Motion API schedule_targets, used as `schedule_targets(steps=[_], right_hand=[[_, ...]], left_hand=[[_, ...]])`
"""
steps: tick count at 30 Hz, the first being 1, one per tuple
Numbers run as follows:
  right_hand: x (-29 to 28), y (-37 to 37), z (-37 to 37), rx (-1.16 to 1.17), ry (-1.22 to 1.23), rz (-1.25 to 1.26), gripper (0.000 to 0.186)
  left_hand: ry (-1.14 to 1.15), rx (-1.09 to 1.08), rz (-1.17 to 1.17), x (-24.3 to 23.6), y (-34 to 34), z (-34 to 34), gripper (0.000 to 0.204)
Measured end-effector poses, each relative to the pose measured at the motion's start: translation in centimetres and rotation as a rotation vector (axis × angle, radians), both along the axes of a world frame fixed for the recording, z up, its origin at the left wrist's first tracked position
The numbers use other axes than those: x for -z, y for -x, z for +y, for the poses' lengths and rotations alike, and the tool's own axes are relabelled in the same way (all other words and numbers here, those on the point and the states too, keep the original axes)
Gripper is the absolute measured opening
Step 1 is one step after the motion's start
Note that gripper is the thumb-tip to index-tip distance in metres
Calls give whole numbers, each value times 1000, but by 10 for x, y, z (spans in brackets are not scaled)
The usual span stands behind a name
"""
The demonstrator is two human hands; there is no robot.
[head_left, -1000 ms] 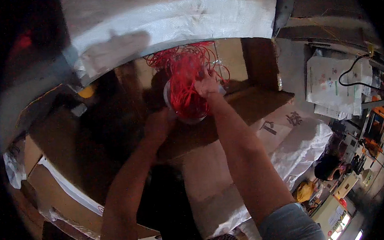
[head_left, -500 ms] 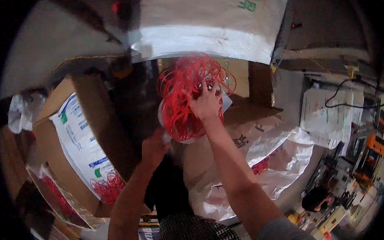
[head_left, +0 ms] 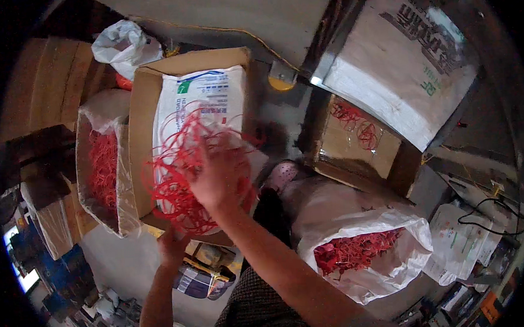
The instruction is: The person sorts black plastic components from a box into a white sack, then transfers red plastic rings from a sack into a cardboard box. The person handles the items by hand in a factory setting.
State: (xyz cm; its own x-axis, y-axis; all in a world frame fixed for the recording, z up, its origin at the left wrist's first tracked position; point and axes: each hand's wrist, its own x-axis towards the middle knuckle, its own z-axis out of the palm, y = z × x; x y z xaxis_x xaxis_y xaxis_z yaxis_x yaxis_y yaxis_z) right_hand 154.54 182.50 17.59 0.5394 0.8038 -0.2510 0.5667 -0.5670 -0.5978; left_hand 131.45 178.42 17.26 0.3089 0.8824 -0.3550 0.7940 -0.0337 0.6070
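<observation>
A big loose tangle of thin red plastic strands point(head_left: 175, 194) is between my two hands, over the open cardboard box point(head_left: 187, 61) on the left. My right hand point(head_left: 214, 181) presses on it from above, its fingers sunk among the strands and blurred. Beneath its near edge, my left hand point(head_left: 174, 244) is closed; the strands hide most of its fingers. A pale sheet or container shows behind the tangle, too covered to make out. In the box lies a white printed sack point(head_left: 202, 95), partly hidden by the strands.
Left of the box stands a lined carton of red strands point(head_left: 103, 172). At right, an open white sack point(head_left: 397, 263) holds more red pieces. Behind it, another cardboard box point(head_left: 356, 152) has a few strands inside. A pink clog point(head_left: 281, 175) shows near the middle.
My view has turned left. Both hands have carried the red tangle from the far cardboard box to over the left box with the white sack. A few strands show in the far box.
</observation>
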Motion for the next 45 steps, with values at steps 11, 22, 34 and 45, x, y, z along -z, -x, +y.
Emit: schedule_targets(steps=[11, 22, 34, 45], right_hand=[[133, 120, 49, -273, -71, 195, 67], [113, 31, -83, -176, -400, 352, 29], [325, -318, -197, 908, -250, 41, 25], [440, -460, -283, 782, 6, 220, 31]], left_hand=[[-47, -158, 107, 132, 132, 50, 24], [322, 358, 962, 12, 120, 107, 42], [220, 600, -64, -9, -234, 18, 21], [126, 903, 395, 128, -450, -54, 19]])
